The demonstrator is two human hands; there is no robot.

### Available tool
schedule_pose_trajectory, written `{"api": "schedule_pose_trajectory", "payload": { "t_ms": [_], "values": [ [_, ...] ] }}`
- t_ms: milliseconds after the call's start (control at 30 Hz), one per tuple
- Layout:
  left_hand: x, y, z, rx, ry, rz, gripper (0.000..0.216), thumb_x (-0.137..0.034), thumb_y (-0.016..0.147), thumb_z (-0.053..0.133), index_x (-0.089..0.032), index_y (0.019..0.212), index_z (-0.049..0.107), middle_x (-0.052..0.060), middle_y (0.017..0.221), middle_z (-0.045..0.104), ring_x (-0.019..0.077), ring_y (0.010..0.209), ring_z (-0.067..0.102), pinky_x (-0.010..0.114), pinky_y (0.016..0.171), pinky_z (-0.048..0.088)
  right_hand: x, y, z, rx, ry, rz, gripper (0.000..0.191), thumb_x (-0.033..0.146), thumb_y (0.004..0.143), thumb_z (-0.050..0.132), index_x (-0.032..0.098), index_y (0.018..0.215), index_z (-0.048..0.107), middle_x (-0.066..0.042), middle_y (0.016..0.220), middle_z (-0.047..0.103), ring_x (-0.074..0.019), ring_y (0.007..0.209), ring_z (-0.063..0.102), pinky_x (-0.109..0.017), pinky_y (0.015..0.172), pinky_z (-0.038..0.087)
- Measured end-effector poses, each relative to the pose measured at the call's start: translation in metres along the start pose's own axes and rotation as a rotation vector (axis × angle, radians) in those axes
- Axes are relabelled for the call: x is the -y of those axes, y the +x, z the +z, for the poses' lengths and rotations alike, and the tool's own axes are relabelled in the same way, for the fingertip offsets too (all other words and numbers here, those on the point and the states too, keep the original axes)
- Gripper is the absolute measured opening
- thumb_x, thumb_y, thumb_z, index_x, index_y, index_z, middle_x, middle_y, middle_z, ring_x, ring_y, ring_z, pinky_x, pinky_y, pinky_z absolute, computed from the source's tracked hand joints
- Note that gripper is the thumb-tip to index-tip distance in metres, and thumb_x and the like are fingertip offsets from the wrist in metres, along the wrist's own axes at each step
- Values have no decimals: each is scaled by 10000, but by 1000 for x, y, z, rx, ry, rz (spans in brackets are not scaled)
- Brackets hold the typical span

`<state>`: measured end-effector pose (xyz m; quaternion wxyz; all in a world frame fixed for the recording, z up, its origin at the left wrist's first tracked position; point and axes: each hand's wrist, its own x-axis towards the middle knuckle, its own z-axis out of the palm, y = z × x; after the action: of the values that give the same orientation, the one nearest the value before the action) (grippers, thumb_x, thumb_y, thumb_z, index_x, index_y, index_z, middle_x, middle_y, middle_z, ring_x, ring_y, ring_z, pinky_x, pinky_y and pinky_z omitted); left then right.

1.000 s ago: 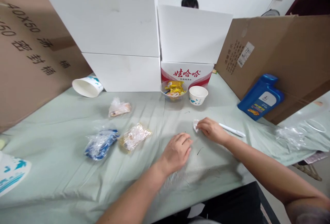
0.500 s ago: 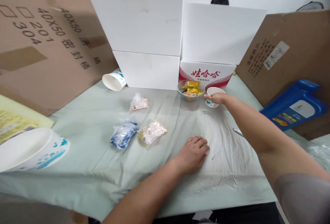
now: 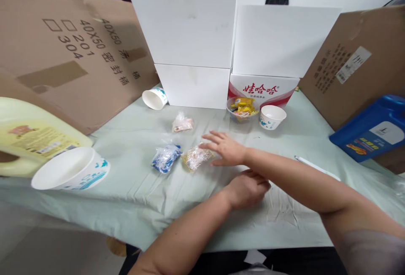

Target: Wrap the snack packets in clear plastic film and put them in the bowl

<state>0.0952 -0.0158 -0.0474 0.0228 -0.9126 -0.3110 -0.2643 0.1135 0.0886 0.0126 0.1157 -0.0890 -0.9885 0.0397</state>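
Note:
My right hand point(image 3: 226, 148) hovers with spread fingers at a clear, gold-edged plastic packet point(image 3: 196, 157). The fingertips overlap its right side; whether they touch it I cannot tell. My left hand point(image 3: 248, 188) rests on the cloth below, its fingers curled in and partly behind the right forearm; nothing shows in it. Left of the gold-edged packet lies a blue and clear packet point(image 3: 166, 158). Behind them is a small bag with pinkish contents point(image 3: 182, 123). An upright white paper cup point(image 3: 272, 118) stands beside a clear plastic bowl point(image 3: 242, 117) holding yellow-wrapped packets point(image 3: 244, 105).
A paper cup point(image 3: 155, 98) lies tipped at the back left. Another big paper cup point(image 3: 72, 169) leans near a yellow jug point(image 3: 34, 133) at left. A blue bottle point(image 3: 368, 129) and a white pen-like stick point(image 3: 316, 167) lie right. Cardboard point(image 3: 95, 98) and white boxes point(image 3: 193, 87) surround the table.
My right hand has let go of the upright paper cup beside the bowl and moved left and nearer, over the gold-edged packet. My left hand has curled in more. The view has shifted left.

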Motion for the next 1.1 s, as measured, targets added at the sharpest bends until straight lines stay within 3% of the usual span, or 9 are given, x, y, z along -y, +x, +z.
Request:
{"api": "schedule_pose_trajectory", "payload": {
  "t_ms": [67,167,400,467,567,667,800,933,1100],
  "values": [
    [-3,-2,-2,-94,12,103,256,-256,900,450,-176,752,643,36,686,653,177,659,609,326,597,511,13,13,17,108,43,-13,692,353,800,701,240,1428,432,-144,1544,318,-378,1385,300,-539,1046,332],
    [-8,-4,-9,-229,7,150,311,-315,905,446,-182,693,630,18,565,594,150,527,543,302,483,455,13,12,28,119,123,45,557,117,860,549,224,1401,471,-124,1472,432,-249,1306,450,-387,1037,390],
    [-12,-3,-29,-504,-48,0,199,-137,839,495,-173,986,624,64,888,680,183,853,632,332,772,531,-3,-94,5,-86,46,332,485,57,811,523,198,1271,589,-129,1288,568,-238,1132,556,-410,984,453],
    [-8,-1,-27,-478,20,-177,219,-133,840,505,-160,1028,613,105,995,658,235,967,606,399,857,516,-1,-136,-2,-158,30,439,487,73,808,529,208,1273,580,-129,1264,565,-249,1125,558,-428,971,469],
    [-2,1,-14,-277,75,-362,287,-149,848,508,-147,1123,590,145,1146,611,308,1094,548,481,899,495,3,-190,-10,-254,56,541,500,134,863,501,241,1352,487,-127,1285,533,-234,1093,591,-414,918,513],
    [2,0,1,-87,66,-375,379,-144,839,501,-146,1214,549,151,1215,584,331,1146,517,508,902,496,-2,-234,-16,-360,10,671,436,277,916,503,245,1348,461,-126,1256,559,-241,1026,620,-434,883,526],
    [3,-3,9,-68,60,-390,384,-154,830,505,-156,1211,552,153,1225,566,329,1148,522,520,919,494,-21,-278,-19,-329,-310,984,249,287,868,548,208,1090,631,-137,1122,641,-332,1046,587,-515,862,485],
    [3,-4,7,-105,18,-350,405,-151,843,491,-185,1244,540,138,1409,475,331,1253,473,530,974,464,-26,-284,-22,-216,-323,1100,200,201,873,488,203,984,655,-117,955,672,-290,906,631,-453,801,496],
    [4,-4,5,-20,-9,-246,493,-120,848,492,-197,1335,496,95,1462,470,319,1346,403,502,1005,442,8,-232,-30,-414,-151,774,252,230,953,412,212,1139,582,-100,1040,628,-223,938,635,-354,819,523]
  ]
}}
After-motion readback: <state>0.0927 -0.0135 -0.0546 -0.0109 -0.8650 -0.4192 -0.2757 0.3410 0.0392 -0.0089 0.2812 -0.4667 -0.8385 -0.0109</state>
